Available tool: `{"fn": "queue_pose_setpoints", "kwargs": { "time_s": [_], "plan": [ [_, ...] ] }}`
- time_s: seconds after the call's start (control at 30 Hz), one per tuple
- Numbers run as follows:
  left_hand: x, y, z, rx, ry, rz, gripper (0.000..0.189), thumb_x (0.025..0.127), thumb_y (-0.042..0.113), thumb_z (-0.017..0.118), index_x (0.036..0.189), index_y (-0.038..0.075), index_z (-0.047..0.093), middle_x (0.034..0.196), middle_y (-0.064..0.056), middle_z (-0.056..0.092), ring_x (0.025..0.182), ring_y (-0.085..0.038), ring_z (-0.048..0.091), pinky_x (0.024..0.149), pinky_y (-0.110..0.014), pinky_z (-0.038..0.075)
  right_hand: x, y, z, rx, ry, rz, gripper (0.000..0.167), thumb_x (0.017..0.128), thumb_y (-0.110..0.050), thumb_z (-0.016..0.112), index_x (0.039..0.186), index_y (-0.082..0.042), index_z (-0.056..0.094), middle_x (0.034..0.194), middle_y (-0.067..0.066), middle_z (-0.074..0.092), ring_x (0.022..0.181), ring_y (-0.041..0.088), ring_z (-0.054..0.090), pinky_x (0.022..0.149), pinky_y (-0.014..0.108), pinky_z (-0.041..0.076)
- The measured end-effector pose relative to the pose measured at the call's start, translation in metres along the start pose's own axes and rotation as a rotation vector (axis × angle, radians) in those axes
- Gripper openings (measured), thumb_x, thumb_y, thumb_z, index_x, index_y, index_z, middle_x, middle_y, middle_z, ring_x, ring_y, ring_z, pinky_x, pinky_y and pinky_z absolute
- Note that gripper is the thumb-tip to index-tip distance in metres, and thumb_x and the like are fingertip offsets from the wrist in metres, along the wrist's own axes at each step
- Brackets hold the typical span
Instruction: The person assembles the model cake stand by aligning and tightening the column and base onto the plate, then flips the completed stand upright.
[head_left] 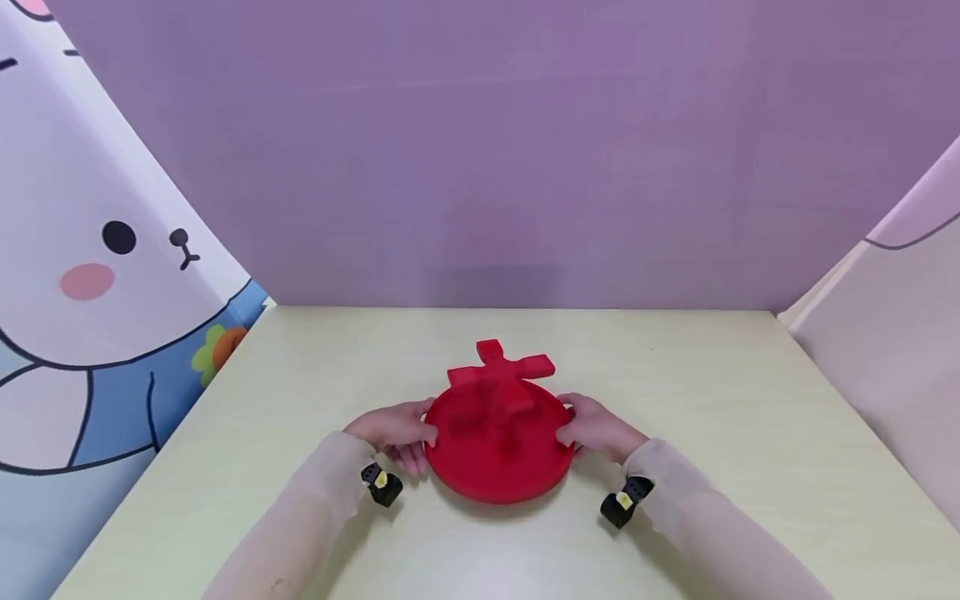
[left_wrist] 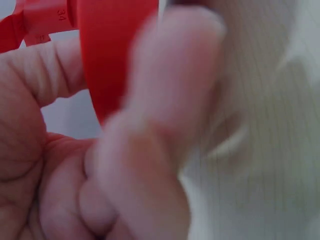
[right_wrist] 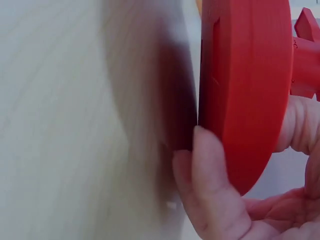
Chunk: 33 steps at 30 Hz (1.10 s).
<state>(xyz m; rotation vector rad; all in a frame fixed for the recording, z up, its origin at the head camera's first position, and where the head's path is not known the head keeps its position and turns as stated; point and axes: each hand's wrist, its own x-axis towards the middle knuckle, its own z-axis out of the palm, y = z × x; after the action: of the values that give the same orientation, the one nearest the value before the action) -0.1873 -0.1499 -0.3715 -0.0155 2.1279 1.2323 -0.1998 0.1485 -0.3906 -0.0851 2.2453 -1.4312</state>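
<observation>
A red round disc with a cross-shaped knob standing up from its top lies between both hands in the head view. On its left edge my left hand grips it, thumb over the top and fingers lower down. My right hand holds the opposite edge the same way. The right wrist view shows the disc's thick side wall with fingertips against its underside. Small raised marks appear on the knob in the left wrist view. Most of the underside is hidden.
A pale wood-grain table lies beneath the hands. Behind it rises a purple backdrop. A panel with a cartoon animal stands at the left, and a pale panel at the right. Small black devices sit at both wrists.
</observation>
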Motion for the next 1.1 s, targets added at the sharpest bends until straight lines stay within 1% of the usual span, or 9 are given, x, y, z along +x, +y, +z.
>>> {"fn": "queue_pose_setpoints", "kwargs": {
  "time_s": [0.13,0.27,0.37,0.5,0.6,0.73,0.9,0.97,1.1],
  "plan": [
    [-0.001,-0.004,0.002,-0.074,0.003,0.038,0.078,0.083,0.005,0.051,0.153,0.006,0.018,0.066,-0.014,0.064,0.048,-0.016,0.061,0.048,-0.025,0.051,-0.005,-0.001,-0.004,0.078,-0.021,-0.008,0.066,0.075,0.004,0.057,0.137,0.009,0.035,0.106,0.018,0.055,0.077,0.026,0.057,0.06,0.035,0.053],
    [-0.002,-0.01,0.006,-0.198,0.003,0.096,0.076,0.081,0.001,0.049,0.151,0.005,0.02,0.076,-0.015,0.064,0.051,-0.017,0.061,0.05,-0.026,0.052,-0.01,-0.001,-0.007,0.131,-0.063,-0.042,0.069,0.075,0.004,0.056,0.14,0.011,0.032,0.109,0.019,0.055,0.077,0.024,0.058,0.063,0.035,0.054],
    [-0.003,-0.012,0.009,-0.311,-0.009,0.167,0.076,0.08,-0.004,0.047,0.15,0.002,0.019,0.091,-0.016,0.061,0.054,-0.017,0.061,0.053,-0.028,0.054,-0.013,0.001,-0.011,0.155,-0.085,-0.076,0.072,0.075,0.004,0.057,0.141,0.011,0.031,0.115,0.021,0.053,0.078,0.023,0.059,0.064,0.034,0.055],
    [-0.004,-0.012,0.012,-0.464,-0.009,0.249,0.077,0.081,-0.008,0.047,0.151,0.003,0.016,0.1,-0.017,0.056,0.06,-0.017,0.062,0.059,-0.033,0.056,-0.014,0.006,-0.015,0.225,-0.095,-0.11,0.073,0.078,0.006,0.057,0.145,0.01,0.027,0.127,0.025,0.046,0.082,0.022,0.06,0.067,0.033,0.056],
    [-0.005,-0.012,0.012,-0.541,-0.004,0.288,0.078,0.083,-0.008,0.047,0.152,0.004,0.014,0.104,-0.016,0.056,0.061,-0.016,0.062,0.061,-0.033,0.057,-0.016,0.007,-0.018,0.295,-0.077,-0.131,0.074,0.081,0.008,0.054,0.147,0.01,0.021,0.133,0.029,0.038,0.086,0.022,0.061,0.071,0.034,0.056],
    [-0.003,-0.012,0.011,-0.617,0.003,0.326,0.074,0.085,-0.008,0.044,0.152,0.001,0.013,0.096,-0.009,0.06,0.06,-0.012,0.061,0.06,-0.028,0.056,-0.021,0.003,-0.022,0.356,-0.033,-0.166,0.072,0.086,0.006,0.053,0.148,0.009,0.016,0.136,0.032,0.035,0.091,0.02,0.061,0.076,0.033,0.055],
    [0.001,-0.013,0.006,-0.72,0.027,0.356,0.069,0.087,-0.007,0.04,0.152,0.0,0.015,0.081,-0.001,0.059,0.057,-0.008,0.058,0.056,-0.022,0.053,-0.027,0.001,-0.023,0.409,0.003,-0.268,0.06,0.091,0.008,0.047,0.146,0.011,0.023,0.133,0.029,0.041,0.094,0.014,0.062,0.08,0.031,0.054],
    [0.001,-0.012,0.004,-0.745,0.023,0.377,0.069,0.088,-0.008,0.039,0.152,0.0,0.016,0.08,0.001,0.06,0.056,-0.008,0.058,0.055,-0.021,0.053,-0.028,0.003,-0.024,0.41,0.005,-0.332,0.058,0.089,0.012,0.045,0.144,0.011,0.028,0.134,0.027,0.042,0.097,0.012,0.062,0.082,0.031,0.053],
    [-0.001,-0.007,-0.002,-0.766,-0.007,0.433,0.068,0.088,-0.009,0.038,0.151,0.0,0.014,0.088,0.0,0.063,0.058,-0.008,0.062,0.057,-0.022,0.053,-0.03,0.006,-0.025,0.326,0.0,-0.44,0.057,0.087,0.013,0.054,0.141,0.011,0.035,0.139,0.028,0.04,0.105,0.012,0.06,0.083,0.03,0.053]
  ]
}}
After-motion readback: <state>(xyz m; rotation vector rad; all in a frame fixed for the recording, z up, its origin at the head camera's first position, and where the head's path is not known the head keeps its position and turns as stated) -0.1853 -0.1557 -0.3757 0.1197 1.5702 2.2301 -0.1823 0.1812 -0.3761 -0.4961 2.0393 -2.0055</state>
